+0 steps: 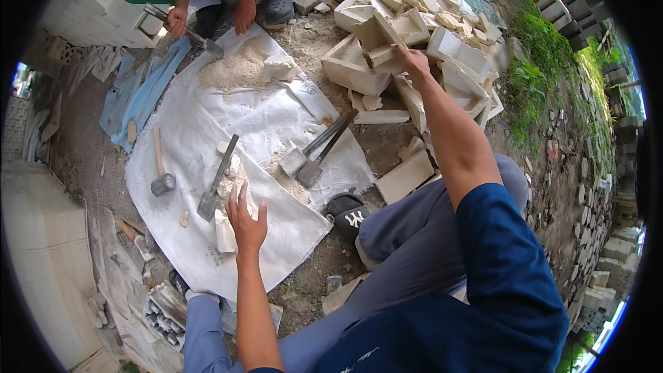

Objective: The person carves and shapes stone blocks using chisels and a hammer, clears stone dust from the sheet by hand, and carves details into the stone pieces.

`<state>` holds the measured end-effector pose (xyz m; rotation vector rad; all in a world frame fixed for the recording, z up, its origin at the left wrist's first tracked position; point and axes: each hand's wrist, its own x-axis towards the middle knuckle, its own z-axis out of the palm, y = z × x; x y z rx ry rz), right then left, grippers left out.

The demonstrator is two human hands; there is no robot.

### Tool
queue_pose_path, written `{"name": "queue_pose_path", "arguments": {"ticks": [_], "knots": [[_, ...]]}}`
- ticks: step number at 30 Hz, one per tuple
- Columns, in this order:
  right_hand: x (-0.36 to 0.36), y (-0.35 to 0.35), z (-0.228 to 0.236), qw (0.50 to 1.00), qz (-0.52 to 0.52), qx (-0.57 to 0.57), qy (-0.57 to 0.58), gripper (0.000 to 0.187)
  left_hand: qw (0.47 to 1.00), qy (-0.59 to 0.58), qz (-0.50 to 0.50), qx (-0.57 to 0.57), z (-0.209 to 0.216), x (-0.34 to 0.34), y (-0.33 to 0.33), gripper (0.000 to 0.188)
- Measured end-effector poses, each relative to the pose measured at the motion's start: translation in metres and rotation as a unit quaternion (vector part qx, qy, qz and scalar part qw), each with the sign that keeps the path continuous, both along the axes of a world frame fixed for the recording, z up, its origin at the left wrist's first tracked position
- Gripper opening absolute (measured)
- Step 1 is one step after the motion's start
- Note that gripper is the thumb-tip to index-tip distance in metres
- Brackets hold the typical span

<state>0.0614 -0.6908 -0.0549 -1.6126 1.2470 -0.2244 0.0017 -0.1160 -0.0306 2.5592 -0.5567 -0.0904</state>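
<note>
My right hand (413,62) reaches out to the pile at the far right. Its fingers grip the edge of an angular, cream-coloured broken plaster piece (377,36), tilted above other pieces. Low over a white woven sheet (186,245), my left hand (246,221) has its fingers spread and holds nothing. Under and beside it lie pale plaster chunks (225,233), partly hidden by the hand. Just left of these rests a metal-headed hammer (217,179). Two more hammers (292,161) (310,173) lie to the right, and a mallet (163,184) with a wooden handle lies further left.
Across the sheet a co-worker crouches, a hammer (213,48) in one hand (177,21), beside pale crumbs (231,69). Broken box-shaped plaster pieces (459,55) are heaped at right, with a slab (405,177) near my knee. Blue cloth (138,93) lies at left.
</note>
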Motion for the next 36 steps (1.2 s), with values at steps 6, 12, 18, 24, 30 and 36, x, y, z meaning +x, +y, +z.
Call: {"name": "queue_pose_path", "arguments": {"ticks": [6,12,18,24,30,36], "knots": [[0.013,-0.044,-0.021,0.999,-0.032,-0.019,-0.026,0.068,0.999,-0.001,0.034,-0.030,-0.019,-0.020,0.020,0.060],[0.019,0.014,-0.004,0.989,-0.128,-0.065,0.020,0.073,0.997,0.003,0.069,-0.024,-0.018,-0.046,0.054,0.060],[-0.001,0.015,0.026,0.996,-0.056,-0.075,0.001,0.064,0.996,0.050,0.058,-0.043,-0.032,-0.036,0.018,0.059],[-0.012,0.005,0.055,0.994,0.031,0.036,-0.098,0.051,0.996,0.019,0.040,-0.077,-0.014,-0.008,-0.007,0.057],[0.010,0.106,0.074,0.957,0.225,0.158,-0.093,0.053,0.988,-0.010,0.106,-0.114,0.010,0.011,0.010,0.052],[0.007,0.252,0.050,0.893,0.376,0.239,-0.071,0.051,0.940,0.075,0.178,-0.281,0.021,0.016,0.024,0.067]]}}
